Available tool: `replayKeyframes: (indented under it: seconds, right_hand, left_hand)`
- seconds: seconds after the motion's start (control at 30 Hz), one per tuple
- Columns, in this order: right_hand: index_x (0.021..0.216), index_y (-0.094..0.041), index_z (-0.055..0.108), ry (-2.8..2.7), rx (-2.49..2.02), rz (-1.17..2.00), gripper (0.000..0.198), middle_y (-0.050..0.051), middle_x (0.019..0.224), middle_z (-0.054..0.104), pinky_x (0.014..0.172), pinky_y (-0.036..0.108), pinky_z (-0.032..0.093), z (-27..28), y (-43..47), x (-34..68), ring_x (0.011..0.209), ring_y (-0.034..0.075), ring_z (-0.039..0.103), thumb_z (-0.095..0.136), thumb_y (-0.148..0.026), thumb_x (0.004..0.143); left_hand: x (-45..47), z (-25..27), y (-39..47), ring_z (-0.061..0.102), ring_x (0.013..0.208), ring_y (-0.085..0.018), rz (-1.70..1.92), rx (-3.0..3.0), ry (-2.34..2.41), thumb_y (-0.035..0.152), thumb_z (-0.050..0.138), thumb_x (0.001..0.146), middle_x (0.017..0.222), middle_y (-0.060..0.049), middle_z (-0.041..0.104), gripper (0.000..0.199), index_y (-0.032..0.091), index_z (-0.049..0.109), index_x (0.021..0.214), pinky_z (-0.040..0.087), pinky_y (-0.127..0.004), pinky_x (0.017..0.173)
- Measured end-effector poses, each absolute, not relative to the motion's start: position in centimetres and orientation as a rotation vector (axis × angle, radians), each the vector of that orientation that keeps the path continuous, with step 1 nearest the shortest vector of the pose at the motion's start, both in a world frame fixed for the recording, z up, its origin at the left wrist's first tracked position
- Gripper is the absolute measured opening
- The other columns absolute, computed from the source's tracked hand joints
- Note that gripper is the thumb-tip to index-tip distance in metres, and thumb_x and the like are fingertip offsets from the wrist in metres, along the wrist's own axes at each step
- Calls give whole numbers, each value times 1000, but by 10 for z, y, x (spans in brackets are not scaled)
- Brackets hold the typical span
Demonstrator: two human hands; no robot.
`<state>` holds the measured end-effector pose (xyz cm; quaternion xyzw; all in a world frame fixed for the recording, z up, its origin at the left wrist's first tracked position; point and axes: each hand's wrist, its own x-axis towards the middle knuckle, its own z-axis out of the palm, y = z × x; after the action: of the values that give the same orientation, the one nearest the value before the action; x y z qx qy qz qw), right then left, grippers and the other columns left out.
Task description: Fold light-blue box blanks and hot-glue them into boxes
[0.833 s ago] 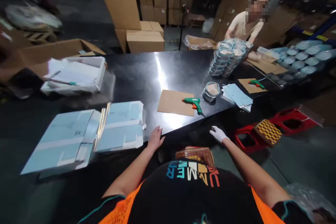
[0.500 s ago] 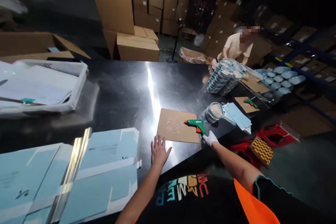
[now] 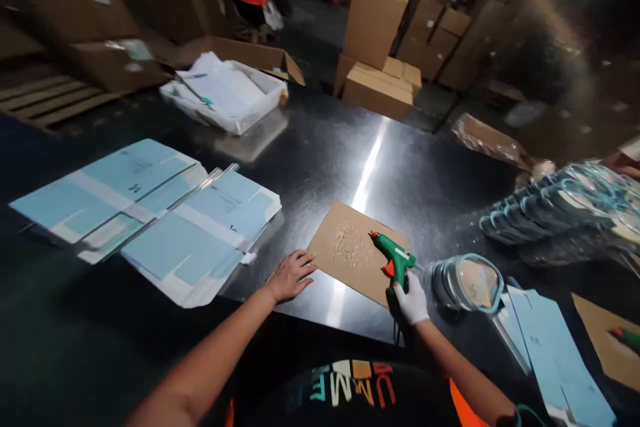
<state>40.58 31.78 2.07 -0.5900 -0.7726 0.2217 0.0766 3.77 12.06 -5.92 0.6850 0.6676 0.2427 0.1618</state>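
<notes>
My right hand (image 3: 413,300), in a white glove, is wrapped around the handle of a green glue gun (image 3: 399,255) with an orange nozzle and trigger. The gun's nozzle points left over a brown cardboard sheet (image 3: 385,290) that carries a patch of dried glue marks. Bare and palm down, my left hand (image 3: 291,275) lies on the metal table with its fingers stretched out at the sheet's left corner. Right of the gloved hand lies a stack of clear round containers with blue rims (image 3: 473,282).
Flat light-blue cartons (image 3: 200,227) lie at the left table edge, and more blue card pieces (image 3: 547,340) at the right. A white basket (image 3: 250,113) of papers stands behind. Many stacked containers (image 3: 555,203) and a second glue gun (image 3: 625,339) are on the right.
My view has swung left, so the table things appear further right. My left hand has moved to the cardboard sheet's left corner. My right hand stays at the glue gun's handle.
</notes>
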Motion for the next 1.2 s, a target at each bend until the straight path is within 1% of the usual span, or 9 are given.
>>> replayKeyframes:
  seconds: [0.1, 0.23, 0.47, 0.57, 0.73, 0.83, 0.93, 1.07, 1.2]
  right_hand:
    - [133, -17, 67, -2381, -1454, 715, 54, 19, 130, 76, 112, 53, 56, 2, 342, 442, 125, 38, 71, 58, -43, 87]
    - [135, -13, 64, -2311, -1356, 680, 62, 26, 133, 72, 111, 63, 55, -23, 360, 460, 125, 44, 69, 51, -52, 88]
    - [130, -18, 68, -2296, -1397, 605, 59, 21, 121, 76, 96, 53, 60, -39, 367, 454, 113, 41, 73, 51, -59, 91]
    - [134, -18, 69, -2247, -1472, 550, 67, 22, 126, 75, 91, 54, 61, -47, 379, 454, 113, 42, 73, 50, -63, 89]
    - [133, -21, 72, -2192, -1405, 574, 58, 21, 130, 76, 93, 53, 62, -52, 385, 453, 118, 40, 74, 56, -57, 90]
    - [130, -18, 74, -2177, -1347, 627, 52, 22, 129, 76, 97, 52, 61, -42, 377, 450, 118, 39, 75, 59, -49, 91]
    - [131, -15, 74, -2193, -1353, 670, 52, 21, 126, 78, 94, 49, 60, -30, 370, 444, 113, 38, 75, 62, -46, 91]
    - [128, -12, 74, -2335, -1259, 617, 49, 24, 122, 77, 86, 44, 56, -18, 365, 438, 108, 35, 73, 63, -45, 95]
    - [112, -16, 75, -2369, -1212, 644, 34, 19, 107, 77, 80, 38, 50, -13, 365, 433, 96, 30, 70, 59, -43, 100]
  left_hand:
    - [64, -60, 115, 56, 148, -38, 638, 1940, 1989, 35, 76, 94, 157, -12, 67, 44, 28, 78, 137, 44, -64, 129]
    - [87, -57, 111, 55, 149, -42, 528, 2031, 1940, 46, 73, 96, 161, -16, 63, 54, 25, 73, 146, 42, -67, 128]
    - [76, -52, 113, 55, 147, -42, 469, 2111, 1965, 51, 65, 99, 162, -19, 61, 58, 24, 69, 150, 47, -64, 124]
    - [69, -57, 115, 55, 146, -40, 526, 2153, 1968, 51, 64, 100, 163, -20, 58, 58, 23, 66, 151, 47, -63, 124]
    - [64, -63, 116, 57, 146, -37, 659, 2124, 2078, 49, 69, 97, 161, -23, 58, 61, 18, 64, 149, 48, -55, 126]
    - [66, -62, 119, 56, 148, -39, 696, 2034, 2243, 46, 70, 97, 163, -27, 54, 63, 11, 63, 148, 48, -57, 126]
    - [65, -58, 124, 59, 144, -40, 697, 1915, 2412, 40, 69, 99, 157, -30, 58, 54, 6, 66, 141, 49, -60, 124]
    - [64, -52, 130, 58, 146, -34, 629, 1767, 2594, 30, 66, 102, 154, -25, 62, 37, 10, 70, 132, 46, -53, 127]
    - [74, -45, 133, 54, 149, -30, 509, 1652, 2777, 25, 57, 107, 157, -24, 59, 27, 11, 71, 126, 44, -49, 127]
